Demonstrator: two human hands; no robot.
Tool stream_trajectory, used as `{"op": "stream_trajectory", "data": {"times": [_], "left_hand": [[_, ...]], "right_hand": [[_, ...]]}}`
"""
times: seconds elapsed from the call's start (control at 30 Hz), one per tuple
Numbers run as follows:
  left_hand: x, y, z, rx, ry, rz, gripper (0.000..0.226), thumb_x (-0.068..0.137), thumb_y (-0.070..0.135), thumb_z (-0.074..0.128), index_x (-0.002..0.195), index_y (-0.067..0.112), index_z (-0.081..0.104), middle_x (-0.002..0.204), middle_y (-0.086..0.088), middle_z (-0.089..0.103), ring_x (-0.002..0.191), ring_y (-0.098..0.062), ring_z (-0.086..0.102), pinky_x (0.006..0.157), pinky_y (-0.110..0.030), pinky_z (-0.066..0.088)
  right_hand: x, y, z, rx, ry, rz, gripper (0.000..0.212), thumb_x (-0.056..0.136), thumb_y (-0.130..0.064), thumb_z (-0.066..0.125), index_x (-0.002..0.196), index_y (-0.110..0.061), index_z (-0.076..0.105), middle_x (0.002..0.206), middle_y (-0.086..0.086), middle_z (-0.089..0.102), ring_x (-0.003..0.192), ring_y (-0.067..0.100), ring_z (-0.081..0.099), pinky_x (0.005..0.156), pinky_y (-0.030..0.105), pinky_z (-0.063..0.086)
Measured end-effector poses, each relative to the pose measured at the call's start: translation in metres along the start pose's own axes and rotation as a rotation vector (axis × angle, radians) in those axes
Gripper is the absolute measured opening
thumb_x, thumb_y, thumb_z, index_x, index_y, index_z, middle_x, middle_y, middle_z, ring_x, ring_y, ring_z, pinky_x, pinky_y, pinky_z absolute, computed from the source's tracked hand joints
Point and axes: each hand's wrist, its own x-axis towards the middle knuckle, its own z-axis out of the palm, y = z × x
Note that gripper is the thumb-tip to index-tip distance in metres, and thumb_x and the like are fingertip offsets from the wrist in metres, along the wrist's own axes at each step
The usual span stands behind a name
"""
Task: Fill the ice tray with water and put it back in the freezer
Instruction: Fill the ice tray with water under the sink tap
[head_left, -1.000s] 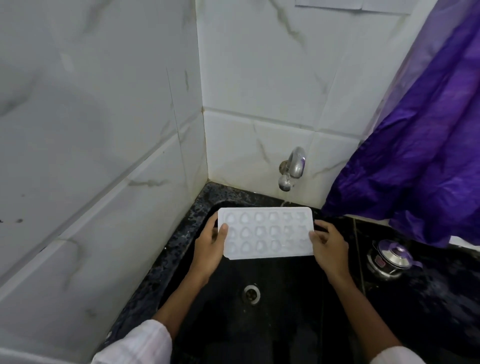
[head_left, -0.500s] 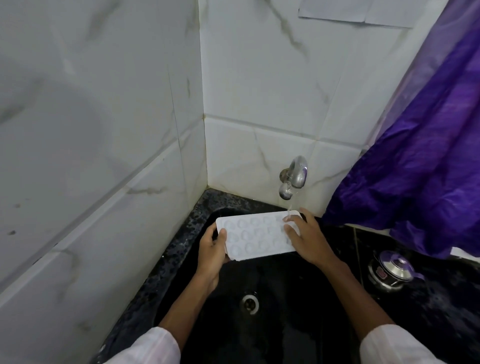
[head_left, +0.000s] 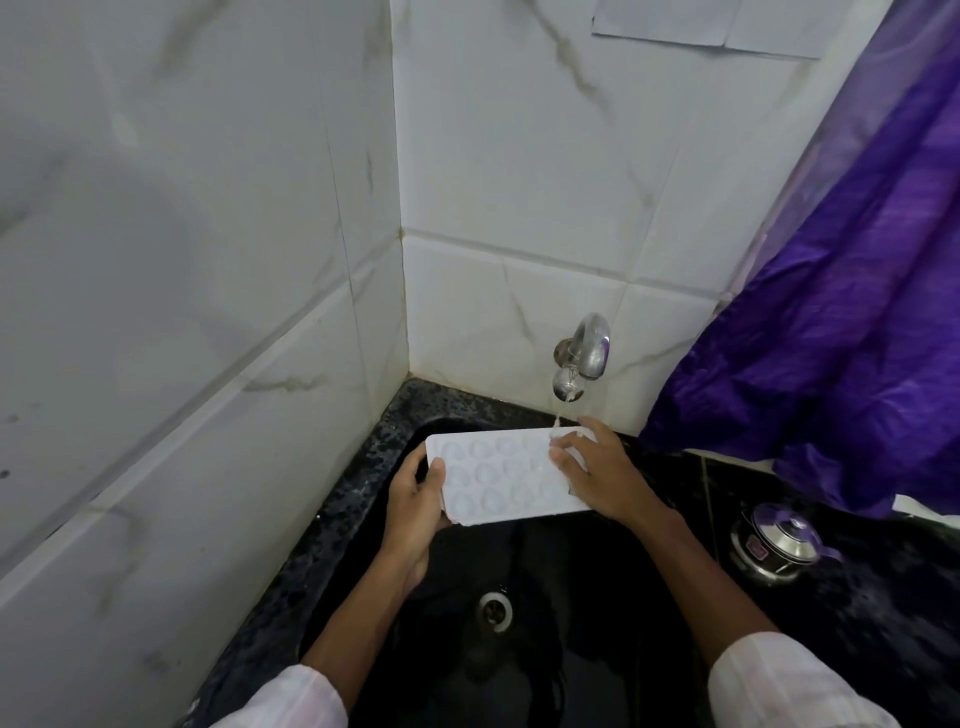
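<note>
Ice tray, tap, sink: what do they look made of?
Ice tray: probably plastic, matte white, with thin moulded cells.
Tap: metal with a polished chrome-like finish and mirror highlights.
Sink: glossy black, stone or composite by the look. Its speckled rim suggests granite, but I can't confirm that.

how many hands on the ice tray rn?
2. The left hand grips the left end of the ice tray, thumb on top. The right hand rests over its right end, below the tap.
</note>
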Motion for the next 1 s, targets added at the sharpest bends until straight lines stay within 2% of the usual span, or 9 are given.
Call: {"op": "stream_trajectory", "data": {"times": [0.1,0.2,0.33,0.43,0.63,0.87,1.0], "left_hand": [[0.000,-0.002,0.001,0.005,-0.004,-0.011,0.033,0.105,0.024,0.047,0.137,0.023,0.054,0.115,0.003,0.071,0.099,-0.016,0.072,0.071,-0.037,0.062],[-0.001,-0.002,0.001,0.010,-0.011,-0.013,0.034,0.105,0.025,0.046,0.138,0.023,0.053,0.117,0.002,0.071,0.101,-0.017,0.071,0.072,-0.038,0.062],[-0.003,0.000,0.001,-0.005,-0.015,-0.012,0.033,0.105,0.024,0.045,0.137,0.024,0.053,0.117,0.003,0.071,0.100,-0.016,0.071,0.068,-0.035,0.061],[-0.003,0.002,0.002,-0.008,-0.017,-0.010,0.033,0.105,0.024,0.045,0.137,0.025,0.054,0.117,0.004,0.071,0.100,-0.016,0.072,0.067,-0.034,0.061],[-0.002,0.002,0.002,-0.002,-0.022,-0.005,0.030,0.105,0.023,0.045,0.134,0.027,0.056,0.118,0.003,0.071,0.102,-0.017,0.071,0.078,-0.043,0.062],[-0.004,0.003,0.003,-0.012,-0.020,-0.005,0.030,0.105,0.024,0.046,0.134,0.027,0.055,0.117,0.004,0.071,0.101,-0.016,0.071,0.075,-0.040,0.062],[-0.005,0.003,0.002,-0.012,-0.013,-0.009,0.030,0.105,0.023,0.045,0.133,0.027,0.056,0.118,0.002,0.071,0.103,-0.018,0.071,0.075,-0.043,0.062]], "right_hand": [[0.000,0.000,0.000,-0.039,0.014,-0.009,0.026,0.099,-0.038,0.049,0.112,-0.026,0.067,0.156,0.001,0.025,0.143,0.019,0.020,0.101,0.021,0.023],[0.001,0.001,0.000,-0.064,0.017,-0.002,0.028,0.099,-0.037,0.047,0.113,-0.026,0.068,0.156,0.000,0.026,0.143,0.018,0.021,0.104,0.024,0.019],[0.000,0.002,-0.002,-0.118,0.025,-0.029,0.031,0.100,-0.038,0.042,0.117,-0.027,0.065,0.155,0.001,0.029,0.142,0.019,0.024,0.110,0.032,0.026],[0.000,0.002,-0.003,-0.136,0.026,-0.038,0.031,0.101,-0.036,0.042,0.117,-0.024,0.066,0.154,0.005,0.031,0.142,0.019,0.025,0.109,0.027,0.023],[-0.006,-0.003,-0.008,-0.113,0.047,-0.088,0.028,0.101,-0.027,0.047,0.119,-0.018,0.067,0.148,0.011,0.039,0.138,0.020,0.032,0.103,0.016,0.017],[-0.006,-0.004,-0.010,-0.114,0.029,-0.079,0.026,0.101,-0.025,0.047,0.113,-0.018,0.068,0.148,0.009,0.041,0.139,0.019,0.030,0.102,0.016,0.016],[-0.008,-0.007,-0.012,-0.152,0.035,-0.124,0.028,0.101,-0.024,0.047,0.117,-0.015,0.068,0.146,0.008,0.044,0.139,0.020,0.030,0.103,0.014,0.013]]}}
